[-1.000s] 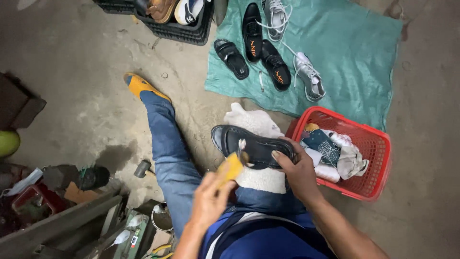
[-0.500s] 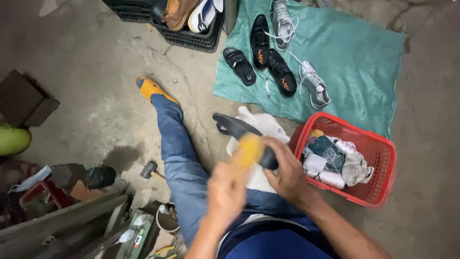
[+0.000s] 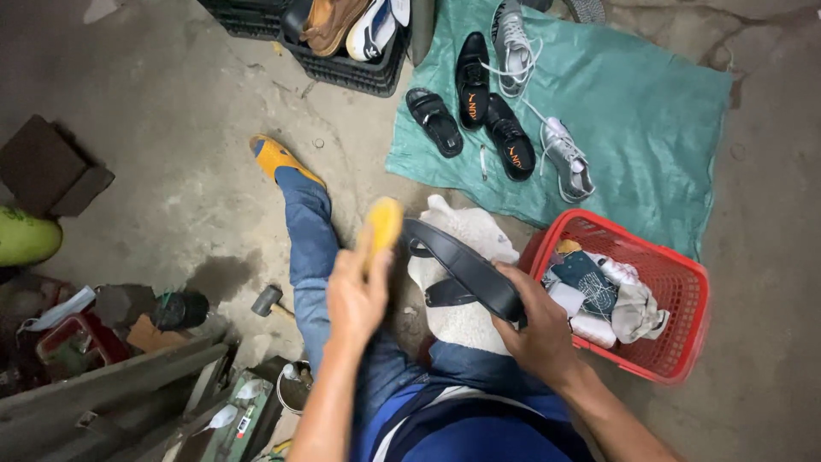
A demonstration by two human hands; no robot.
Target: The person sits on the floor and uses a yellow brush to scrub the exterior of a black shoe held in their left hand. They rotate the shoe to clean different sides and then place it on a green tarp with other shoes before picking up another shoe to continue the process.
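Observation:
My right hand [image 3: 537,329] grips a black sandal [image 3: 462,267] by its heel end, tilted on edge over a white cloth [image 3: 466,235] that lies on my lap. My left hand [image 3: 355,295] holds a yellow brush or sponge [image 3: 383,224] raised just left of the sandal's toe, not touching it. My leg in blue jeans stretches out over the concrete floor, ending in a yellow slipper [image 3: 278,158].
A red basket [image 3: 680,329] with rags and bottles stands at my right. On a green sheet [image 3: 650,111] lie black shoes [image 3: 492,111], a black sandal [image 3: 434,121] and grey sneakers [image 3: 566,156]. A black crate [image 3: 346,64] of shoes is behind. A hammer [image 3: 269,301] and cluttered tools lie left.
My right hand turned the sandal from flat onto its edge. My left hand lifted the yellow brush off the sole and up to the left.

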